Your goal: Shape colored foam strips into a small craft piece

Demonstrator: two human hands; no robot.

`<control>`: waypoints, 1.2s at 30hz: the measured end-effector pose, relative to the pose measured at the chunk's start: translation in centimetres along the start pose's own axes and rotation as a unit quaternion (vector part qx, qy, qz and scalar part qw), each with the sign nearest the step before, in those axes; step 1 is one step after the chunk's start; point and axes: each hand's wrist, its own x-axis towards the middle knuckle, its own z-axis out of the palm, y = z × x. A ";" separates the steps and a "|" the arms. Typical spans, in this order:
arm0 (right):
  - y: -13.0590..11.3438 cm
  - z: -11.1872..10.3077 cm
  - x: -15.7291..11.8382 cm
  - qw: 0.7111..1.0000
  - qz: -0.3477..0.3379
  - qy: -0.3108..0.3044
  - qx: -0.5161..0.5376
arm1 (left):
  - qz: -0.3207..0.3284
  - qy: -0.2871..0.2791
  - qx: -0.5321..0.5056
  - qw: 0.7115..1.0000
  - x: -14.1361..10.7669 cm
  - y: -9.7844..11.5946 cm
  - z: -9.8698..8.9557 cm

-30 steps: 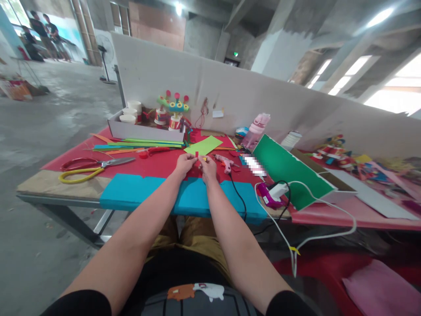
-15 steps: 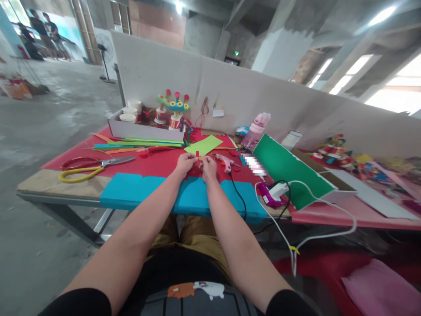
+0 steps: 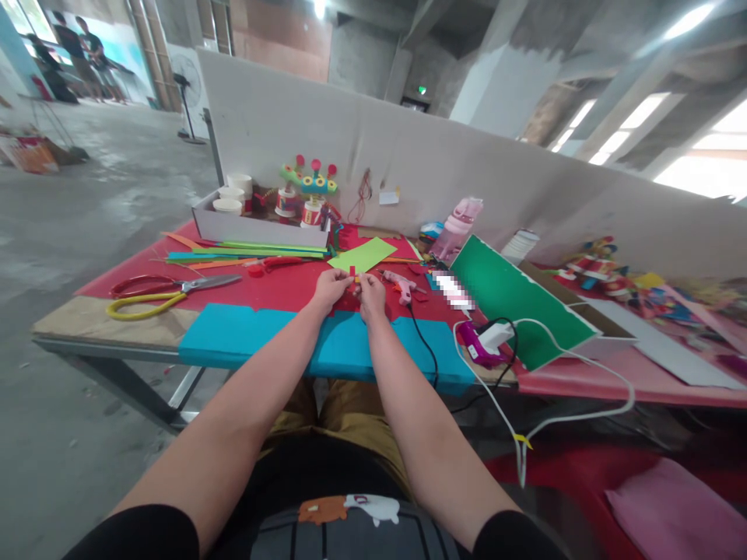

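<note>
Between my two hands is a small red and yellow paper piece (image 3: 352,272), pinched at the fingertips; its exact shape is too small to make out. My left hand (image 3: 331,289) grips it from the left with closed fingers. From the other side my right hand (image 3: 372,295) pinches it, thumb and fingers together. Just beyond the fingers lies a lime-green paper sheet (image 3: 365,253). A pink glue gun (image 3: 401,288) rests right of my right hand, its black cord running toward the front edge. Under my wrists, blue paper (image 3: 338,350) covers the table's front edge.
Large scissors (image 3: 175,294) and red-handled pliers or scissors (image 3: 280,264) lie on the left. Behind stands a box (image 3: 257,228) with paper cups. At right are a pink bottle (image 3: 458,225), a green board (image 3: 519,299) and a purple power strip (image 3: 479,344) with looping cables.
Both hands stay almost in place, still pinching the small paper piece together. The whole view has shifted very slightly; nothing on the table has visibly moved.
</note>
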 end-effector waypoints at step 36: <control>-0.4 0.3 -0.2 1.000 0.004 0.022 -0.010 | -0.013 0.005 0.027 1.000 1.0 -1.2 0.1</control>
